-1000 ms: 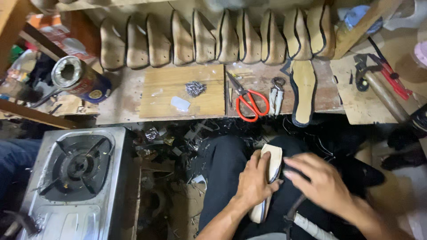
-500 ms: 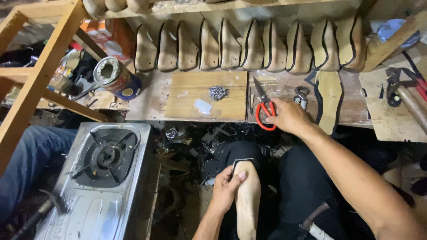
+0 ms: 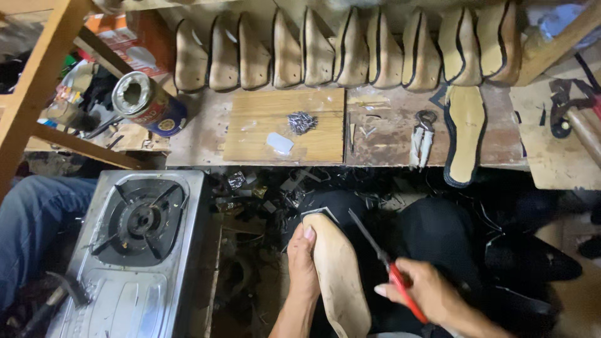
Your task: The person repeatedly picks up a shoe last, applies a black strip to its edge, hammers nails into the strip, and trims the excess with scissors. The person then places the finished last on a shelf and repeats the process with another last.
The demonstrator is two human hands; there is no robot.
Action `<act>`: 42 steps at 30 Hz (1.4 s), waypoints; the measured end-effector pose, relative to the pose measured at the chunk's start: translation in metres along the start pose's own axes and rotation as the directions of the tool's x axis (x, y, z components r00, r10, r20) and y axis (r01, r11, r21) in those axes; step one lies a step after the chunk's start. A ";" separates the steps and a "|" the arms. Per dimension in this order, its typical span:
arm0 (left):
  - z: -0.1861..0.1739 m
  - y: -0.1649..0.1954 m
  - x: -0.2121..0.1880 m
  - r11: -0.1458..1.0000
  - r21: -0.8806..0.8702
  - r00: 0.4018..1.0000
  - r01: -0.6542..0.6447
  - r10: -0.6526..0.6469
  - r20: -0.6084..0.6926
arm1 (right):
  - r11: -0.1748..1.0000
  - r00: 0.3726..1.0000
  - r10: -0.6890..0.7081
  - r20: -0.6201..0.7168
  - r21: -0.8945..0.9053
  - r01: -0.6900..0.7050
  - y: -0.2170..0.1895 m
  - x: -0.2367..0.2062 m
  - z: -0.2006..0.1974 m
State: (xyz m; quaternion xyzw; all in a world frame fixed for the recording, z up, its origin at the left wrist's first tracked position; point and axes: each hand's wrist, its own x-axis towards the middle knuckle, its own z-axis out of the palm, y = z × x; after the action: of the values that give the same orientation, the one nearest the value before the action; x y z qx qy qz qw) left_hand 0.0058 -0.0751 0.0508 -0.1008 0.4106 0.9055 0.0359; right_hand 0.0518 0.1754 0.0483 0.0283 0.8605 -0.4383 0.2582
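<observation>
A tan shoe sole (image 3: 338, 275) lies lengthwise over the person's lap, its pointed end toward the workbench. The left hand (image 3: 302, 266) grips its left edge, fingers curled under and thumb lying along the top. The right hand (image 3: 432, 294) is closed around the red handles of a pair of scissors (image 3: 382, 266); the thin blades point up and to the left, their tip just beside the right edge of the sole near its pointed end. Whether the blades touch the sole cannot be told.

Dark scraps (image 3: 263, 188) litter the floor between the lap and the bench. To the left, a single-burner gas stove (image 3: 138, 250) sits low beside the knee, and a hammer (image 3: 53, 300) rests by its lower left corner. A leg in blue jeans (image 3: 31, 225) shows at the far left.

On the workbench (image 3: 388, 141), a wooden board (image 3: 288, 125) carries a small heap of nails (image 3: 302, 121) and a pale flat piece (image 3: 280, 143). To the right lie pincers (image 3: 422, 138) and a black-edged insole (image 3: 464, 131). A round tin can (image 3: 147, 103), open at the top, stands at the left of the bench; its inside looks dark and what it holds cannot be told. Along the back, a row of tan soles (image 3: 350, 53) stands on edge, leaning against one another. Another hammer (image 3: 579, 122) lies at the far right.
</observation>
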 end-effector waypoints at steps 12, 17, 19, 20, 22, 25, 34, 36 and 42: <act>0.036 -0.003 -0.020 0.997 0.025 0.995 0.079 -0.078 -0.054 | 0.891 0.923 -0.359 -0.139 -0.346 0.294 -0.059 -0.038 -0.020; 0.023 -0.006 -0.029 0.998 0.016 0.998 0.067 -0.067 -0.014 | 0.903 0.930 -0.345 -0.128 -0.315 0.292 -0.048 -0.038 -0.014; 0.020 -0.007 -0.032 0.996 -0.005 0.996 0.086 -0.086 -0.013 | 0.910 0.929 -0.344 -0.135 -0.292 0.294 -0.040 -0.039 -0.011; 0.019 -0.008 -0.033 0.997 0.001 0.997 0.079 -0.079 -0.010 | 0.914 0.929 -0.342 -0.143 -0.282 0.293 -0.036 -0.040 -0.011; 0.017 -0.009 -0.035 0.998 0.012 0.998 0.069 -0.069 0.000 | 0.906 0.913 -0.375 -0.158 -0.270 0.325 -0.031 -0.041 -0.010; 0.015 -0.012 -0.035 0.995 0.068 0.997 0.076 -0.076 0.005 | 0.910 0.916 -0.365 -0.169 -0.275 0.311 -0.030 -0.043 -0.011; 0.018 -0.021 -0.039 0.997 0.047 0.992 0.062 -0.066 0.103 | 0.921 0.939 -0.305 -0.160 -0.301 0.248 -0.059 -0.042 -0.021; 0.019 -0.019 -0.039 0.997 0.028 0.991 0.071 -0.073 0.109 | 0.932 0.950 -0.275 -0.145 -0.282 0.227 -0.058 -0.041 -0.021; 0.013 -0.015 -0.035 0.996 0.073 0.986 0.045 -0.056 0.156 | 0.923 0.918 -0.350 -0.188 -0.237 0.303 -0.037 -0.036 -0.013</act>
State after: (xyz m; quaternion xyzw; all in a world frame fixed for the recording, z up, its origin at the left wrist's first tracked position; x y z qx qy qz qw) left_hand 0.0404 -0.0546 0.0552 -0.0376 0.4350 0.8947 0.0948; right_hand 0.0676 0.1695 0.0990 -0.0931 0.9169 -0.3792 0.0828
